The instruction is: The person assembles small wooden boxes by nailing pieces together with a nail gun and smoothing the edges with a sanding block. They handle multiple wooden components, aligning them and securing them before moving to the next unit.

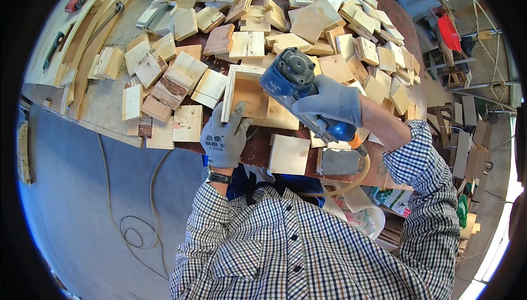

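Note:
My right hand [332, 101], in a grey glove, is wrapped round the handle of a blue air nail gun [290, 73]. The gun's dark round cap faces up, and its body covers the right side of a small open wooden box [228, 95]. Whether its nose touches the wood is hidden. At the near left corner of the box, my gloved left hand [224, 138] grips the wall, with fingers bent over its edge. A yellowish air hose [363, 175] runs from the gun's handle down past the table edge. A flat square board [289, 155] lies close by at the table's near edge.
Loose wooden blocks [247, 44] are heaped over the dark red table [258, 145]. A grey rectangular block [343, 161] sits at the near edge. Long boards and tools, including a red-handled one [74, 4], lie far left. A cable [156, 206] trails across the floor.

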A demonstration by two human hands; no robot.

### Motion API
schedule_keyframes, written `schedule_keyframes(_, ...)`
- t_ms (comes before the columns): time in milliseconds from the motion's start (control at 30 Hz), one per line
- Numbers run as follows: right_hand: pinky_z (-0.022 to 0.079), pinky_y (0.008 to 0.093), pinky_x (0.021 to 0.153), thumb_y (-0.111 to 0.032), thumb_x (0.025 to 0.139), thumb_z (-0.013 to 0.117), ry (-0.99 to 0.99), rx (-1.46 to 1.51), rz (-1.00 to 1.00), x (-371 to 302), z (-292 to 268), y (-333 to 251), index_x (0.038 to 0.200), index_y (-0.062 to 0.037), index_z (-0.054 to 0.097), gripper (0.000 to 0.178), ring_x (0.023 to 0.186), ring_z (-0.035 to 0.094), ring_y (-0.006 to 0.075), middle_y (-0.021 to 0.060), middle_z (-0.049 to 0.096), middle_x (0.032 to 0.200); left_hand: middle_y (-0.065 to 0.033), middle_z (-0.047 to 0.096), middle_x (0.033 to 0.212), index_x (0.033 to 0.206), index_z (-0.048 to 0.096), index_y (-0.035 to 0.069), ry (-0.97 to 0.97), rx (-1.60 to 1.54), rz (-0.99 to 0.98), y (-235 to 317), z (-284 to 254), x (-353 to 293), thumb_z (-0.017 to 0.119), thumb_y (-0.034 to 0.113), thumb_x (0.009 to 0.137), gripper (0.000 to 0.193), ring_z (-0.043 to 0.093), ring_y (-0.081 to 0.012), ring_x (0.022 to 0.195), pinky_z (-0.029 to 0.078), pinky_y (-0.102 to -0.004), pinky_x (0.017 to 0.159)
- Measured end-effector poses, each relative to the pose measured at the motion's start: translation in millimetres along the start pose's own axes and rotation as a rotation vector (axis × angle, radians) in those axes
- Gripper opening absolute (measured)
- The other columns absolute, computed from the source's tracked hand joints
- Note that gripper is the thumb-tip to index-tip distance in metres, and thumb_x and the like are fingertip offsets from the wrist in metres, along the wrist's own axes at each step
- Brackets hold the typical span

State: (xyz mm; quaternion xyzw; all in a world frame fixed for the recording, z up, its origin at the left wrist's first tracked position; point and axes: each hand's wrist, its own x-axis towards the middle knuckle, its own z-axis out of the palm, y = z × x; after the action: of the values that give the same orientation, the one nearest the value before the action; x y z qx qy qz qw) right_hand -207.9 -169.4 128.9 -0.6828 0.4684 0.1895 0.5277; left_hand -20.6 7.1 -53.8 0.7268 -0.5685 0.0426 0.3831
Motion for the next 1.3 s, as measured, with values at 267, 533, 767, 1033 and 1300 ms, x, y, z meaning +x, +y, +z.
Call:
schedule_keyframes(267,0.058,0.0357,0.088,-0.04,0.079,0.075,0.031,-0.049,0.032,-15.2,0.0,-17.7,0.127,0.0018,0.069,0.064,0.094,0.071,0.0228,0.0157,0.074,0.11,-0.0116,0.071,0.117,0.126,0.078,0.026,0.011,0.008,0.022,-0.2,1.4,0.6,0.083,0.035,0.086,0.042,0.073,-0.0321,0.086,0.06,-0.0411,0.069)
schedule_keyframes(533,0.055,0.0327,0.078,-0.043,0.085,0.071,0.125,0.074,-0.081,-13.0,16.5,-0.5,0.108,-0.0039,0.076,0.045,0.08,0.068,0.0171,0.0107,0.073,0.094,-0.0107,0.069,0.129,0.136,0.072,0.029,0.048,0.038,0.005,-3.8,7.0,-5.9,0.086,0.036,0.082,0.057,0.074,-0.0319,0.091,0.061,-0.0412,0.071)
schedule_keyframes(767,0.052,0.0287,0.066,-0.039,0.089,0.07,0.045,0.016,-0.134,-9.4,32.3,-16.6,0.103,-0.0043,0.073,0.038,0.069,0.063,0.0114,0.0038,0.07,0.081,-0.0215,0.059,0.149,0.157,0.051,0.024,0.015,0.092,-0.037,-3.2,5.0,-5.8,0.083,0.044,0.087,0.079,0.074,-0.0365,0.103,0.063,-0.041,0.076)
schedule_keyframes(1033,0.054,0.029,0.069,-0.039,0.087,0.072,-0.002,-0.024,-0.232,-3.9,35.4,-23.0,0.115,-0.006,0.07,0.043,0.069,0.064,0.0136,0.0053,0.07,0.083,-0.0217,0.064,0.142,0.158,0.043,0.002,0.202,-0.197,-0.148,-12.1,14.1,-11.5,0.092,0.043,0.078,0.102,0.073,-0.034,0.109,0.061,-0.0408,0.084)
schedule_keyframes(1300,0.057,0.0326,0.068,-0.041,0.086,0.073,-0.05,-0.047,-0.149,9.7,32.2,-27.9,0.113,-0.0073,0.071,0.044,0.07,0.068,0.0159,0.0085,0.072,0.084,-0.0092,0.073,0.106,0.133,0.064,0.008,0.019,-0.063,-0.198,-15.0,13.9,-5.2,0.094,0.047,0.072,0.079,0.072,-0.0291,0.093,0.058,-0.0389,0.078)
